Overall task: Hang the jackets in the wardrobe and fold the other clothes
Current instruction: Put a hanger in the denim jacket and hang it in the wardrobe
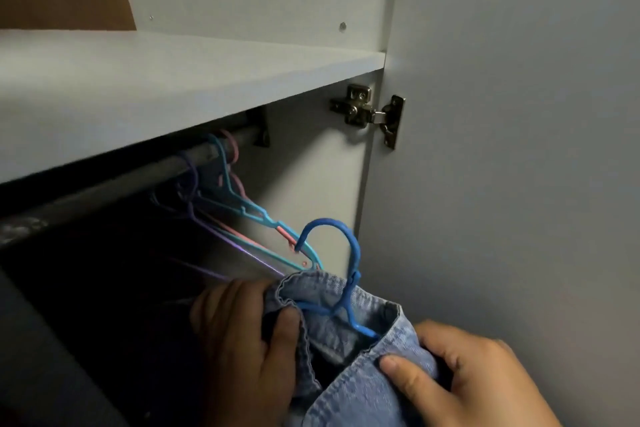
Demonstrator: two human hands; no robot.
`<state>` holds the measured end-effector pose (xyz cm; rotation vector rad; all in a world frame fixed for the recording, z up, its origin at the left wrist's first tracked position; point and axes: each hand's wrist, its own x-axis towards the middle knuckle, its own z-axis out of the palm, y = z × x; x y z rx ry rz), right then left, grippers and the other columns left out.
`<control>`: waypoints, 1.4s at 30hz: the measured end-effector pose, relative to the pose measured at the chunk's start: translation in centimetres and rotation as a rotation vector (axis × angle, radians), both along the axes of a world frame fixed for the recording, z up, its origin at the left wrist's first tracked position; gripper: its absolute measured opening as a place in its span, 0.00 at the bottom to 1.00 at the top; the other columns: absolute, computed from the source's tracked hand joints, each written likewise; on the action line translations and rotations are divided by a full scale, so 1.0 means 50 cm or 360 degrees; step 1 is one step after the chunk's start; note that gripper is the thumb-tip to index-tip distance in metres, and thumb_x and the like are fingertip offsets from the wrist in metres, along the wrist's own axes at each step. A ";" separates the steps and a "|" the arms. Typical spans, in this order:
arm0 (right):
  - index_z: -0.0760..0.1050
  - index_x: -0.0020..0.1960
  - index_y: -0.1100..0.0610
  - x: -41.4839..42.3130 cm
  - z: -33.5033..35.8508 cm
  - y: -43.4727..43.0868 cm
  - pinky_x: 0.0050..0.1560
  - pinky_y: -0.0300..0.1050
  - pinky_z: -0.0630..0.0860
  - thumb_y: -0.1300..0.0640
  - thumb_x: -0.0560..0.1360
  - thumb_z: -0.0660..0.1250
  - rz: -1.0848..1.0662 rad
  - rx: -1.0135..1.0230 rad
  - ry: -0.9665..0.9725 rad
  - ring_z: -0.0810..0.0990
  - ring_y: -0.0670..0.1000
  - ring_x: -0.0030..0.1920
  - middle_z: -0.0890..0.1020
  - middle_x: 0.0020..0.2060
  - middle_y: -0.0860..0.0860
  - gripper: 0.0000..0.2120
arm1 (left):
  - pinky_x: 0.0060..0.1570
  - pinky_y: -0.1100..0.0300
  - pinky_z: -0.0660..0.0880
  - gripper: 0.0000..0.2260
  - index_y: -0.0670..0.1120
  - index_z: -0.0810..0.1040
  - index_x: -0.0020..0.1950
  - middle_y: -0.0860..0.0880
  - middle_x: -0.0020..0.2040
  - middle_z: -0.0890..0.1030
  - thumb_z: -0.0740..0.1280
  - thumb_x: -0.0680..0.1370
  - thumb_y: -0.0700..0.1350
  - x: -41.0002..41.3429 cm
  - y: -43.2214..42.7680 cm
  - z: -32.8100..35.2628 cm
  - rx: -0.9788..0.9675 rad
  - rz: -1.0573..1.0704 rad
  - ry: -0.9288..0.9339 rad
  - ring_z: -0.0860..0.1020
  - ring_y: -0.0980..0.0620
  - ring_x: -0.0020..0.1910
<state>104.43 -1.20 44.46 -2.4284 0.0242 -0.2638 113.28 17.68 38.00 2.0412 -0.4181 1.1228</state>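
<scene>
Now | left grip (242,350), right grip (478,378): denim jacket (363,402) | blue hanger (356,255) inside

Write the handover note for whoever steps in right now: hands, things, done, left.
Left hand: grips the collar edge of the denim jacket.
Right hand: pinches the jacket's other side, thumb on the fabric.
Things: the blue hanger sits inside the jacket's neck, its hook free in the air, below the rail. Empty hangers hang on the rail under the shelf. The wardrobe door is open.
Done: jacket is on its hanger.
Left: hook it onto the rail. Other clothes are out of view.
</scene>
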 end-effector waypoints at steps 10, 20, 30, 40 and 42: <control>0.78 0.42 0.49 0.087 -0.104 0.039 0.35 0.39 0.72 0.40 0.67 0.63 0.0023 -0.0028 -0.0477 0.76 0.44 0.33 0.80 0.31 0.42 0.14 | 0.54 0.52 0.62 0.16 0.47 0.77 0.43 0.55 0.36 0.73 0.58 0.71 0.56 0.046 0.037 -0.042 -0.0050 0.0308 0.0055 0.69 0.48 0.42; 0.64 0.29 0.55 0.112 -0.200 0.012 0.27 0.40 0.60 0.46 0.74 0.70 0.0047 0.0110 -0.0819 0.69 0.53 0.31 0.69 0.26 0.48 0.23 | 0.48 0.50 0.66 0.08 0.44 0.73 0.44 0.46 0.38 0.76 0.65 0.78 0.47 0.024 0.015 -0.058 -0.0024 0.0315 0.0397 0.73 0.42 0.46; 0.69 0.35 0.54 0.091 -0.207 -0.027 0.38 0.48 0.72 0.38 0.74 0.62 0.0127 -0.0022 -0.0680 0.80 0.58 0.44 0.78 0.35 0.49 0.20 | 0.49 0.50 0.66 0.10 0.49 0.69 0.38 0.49 0.38 0.76 0.67 0.77 0.48 0.013 0.040 -0.028 -0.0041 0.0538 0.0215 0.72 0.43 0.45; 0.68 0.35 0.53 0.152 -0.194 0.042 0.39 0.46 0.71 0.38 0.75 0.63 -0.0059 0.0147 -0.0668 0.80 0.59 0.47 0.82 0.42 0.50 0.20 | 0.60 0.49 0.68 0.14 0.47 0.77 0.58 0.45 0.56 0.79 0.62 0.78 0.53 0.080 0.046 0.060 0.0209 0.1008 -0.0002 0.73 0.42 0.57; 0.69 0.36 0.52 0.163 -0.187 0.061 0.39 0.45 0.70 0.37 0.75 0.63 -0.0039 0.0120 -0.0690 0.80 0.59 0.45 0.81 0.42 0.49 0.19 | 0.59 0.48 0.68 0.15 0.46 0.77 0.59 0.44 0.57 0.79 0.60 0.79 0.53 0.089 0.052 0.097 0.0323 0.1203 -0.0048 0.74 0.41 0.58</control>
